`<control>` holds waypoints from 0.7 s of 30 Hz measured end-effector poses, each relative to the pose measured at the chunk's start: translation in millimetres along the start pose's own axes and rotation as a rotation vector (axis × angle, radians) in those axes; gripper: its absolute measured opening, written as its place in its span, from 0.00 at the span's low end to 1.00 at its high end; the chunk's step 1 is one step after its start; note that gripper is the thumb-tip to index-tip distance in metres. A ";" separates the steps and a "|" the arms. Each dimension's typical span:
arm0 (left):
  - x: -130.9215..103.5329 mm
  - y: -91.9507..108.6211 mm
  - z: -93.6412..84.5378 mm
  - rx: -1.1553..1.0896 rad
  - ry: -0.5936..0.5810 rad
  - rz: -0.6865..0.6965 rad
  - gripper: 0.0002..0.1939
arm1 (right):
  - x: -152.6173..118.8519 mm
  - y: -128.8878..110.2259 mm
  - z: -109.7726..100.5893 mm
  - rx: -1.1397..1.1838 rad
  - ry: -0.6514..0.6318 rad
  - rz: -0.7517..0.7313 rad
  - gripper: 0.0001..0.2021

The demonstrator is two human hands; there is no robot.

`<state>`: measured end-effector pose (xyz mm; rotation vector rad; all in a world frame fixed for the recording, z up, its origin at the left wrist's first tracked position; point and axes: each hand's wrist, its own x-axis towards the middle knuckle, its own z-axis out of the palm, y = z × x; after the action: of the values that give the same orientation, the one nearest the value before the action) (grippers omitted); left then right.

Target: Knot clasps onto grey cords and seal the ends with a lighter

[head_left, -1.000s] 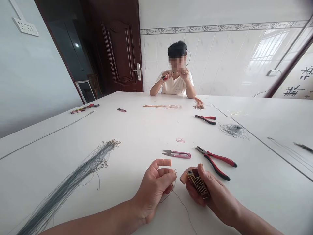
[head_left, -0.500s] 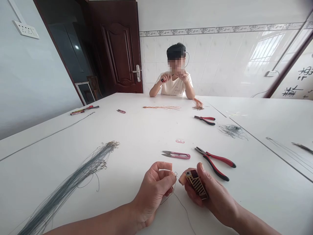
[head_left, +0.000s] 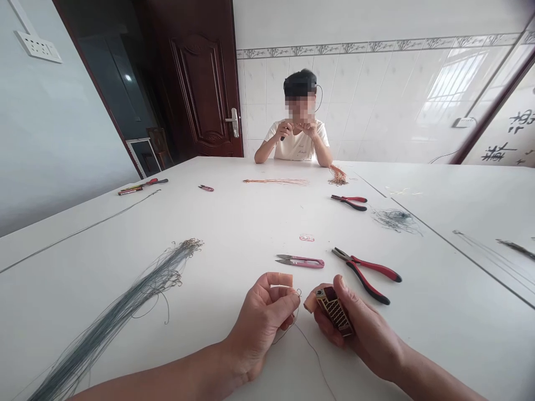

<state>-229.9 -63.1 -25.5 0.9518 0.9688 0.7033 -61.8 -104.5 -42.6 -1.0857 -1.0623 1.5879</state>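
Note:
My left hand pinches a thin wire near its small looped end, between thumb and forefinger. The wire hangs down and runs toward the table's near edge. Just to the right, my right hand is wrapped round a dark red and gold lighter, with the thumb raised along its side. Beyond my hands lie pink-handled thread snips and red and black pliers. A bundle of grey-green wires with hooked ends lies to the left.
Across the white table a person sits with both hands raised. Smaller pliers, a wire tangle, orange strands and small snips lie farther back. More tools are at the far left.
The view has shifted slightly, so things on the table appear a little higher. Both my hands keep their holds. Across the table, the person's hands have moved slightly.

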 end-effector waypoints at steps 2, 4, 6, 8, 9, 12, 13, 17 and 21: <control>0.4 1.1 0.0 -0.015 0.006 -0.002 0.13 | -0.7 0.3 0.2 0.001 0.009 -0.005 0.27; 0.0 2.5 -0.1 -0.033 0.009 -0.008 0.14 | -0.9 0.0 1.0 -0.007 0.024 -0.011 0.26; -0.8 4.1 0.0 -0.041 0.006 -0.007 0.14 | -0.8 -0.7 2.2 -0.023 0.046 -0.010 0.25; -1.7 5.6 0.3 -0.046 -0.004 -0.001 0.15 | -0.7 -1.3 3.7 -0.047 0.074 0.003 0.24; -2.1 6.2 0.6 -0.047 -0.011 0.002 0.15 | -0.7 -1.5 4.5 -0.062 0.089 0.011 0.24; -3.2 6.9 1.6 -0.042 -0.029 0.000 0.15 | -1.1 -2.6 7.0 -0.112 0.121 0.036 0.25; -3.4 6.7 1.8 -0.038 -0.035 -0.002 0.15 | -1.4 -3.1 7.7 -0.126 0.127 0.041 0.25; -3.4 5.2 2.1 -0.042 -0.045 -0.006 0.15 | -1.8 -5.5 9.1 -0.172 0.119 0.055 0.25; -2.7 4.8 2.2 -0.050 -0.046 -0.015 0.16 | -1.2 -5.3 8.1 -0.171 0.105 0.055 0.26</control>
<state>-229.4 -64.0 -19.6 0.9122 0.9125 0.6872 -68.3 -105.8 -35.3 -1.3085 -1.1207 1.4856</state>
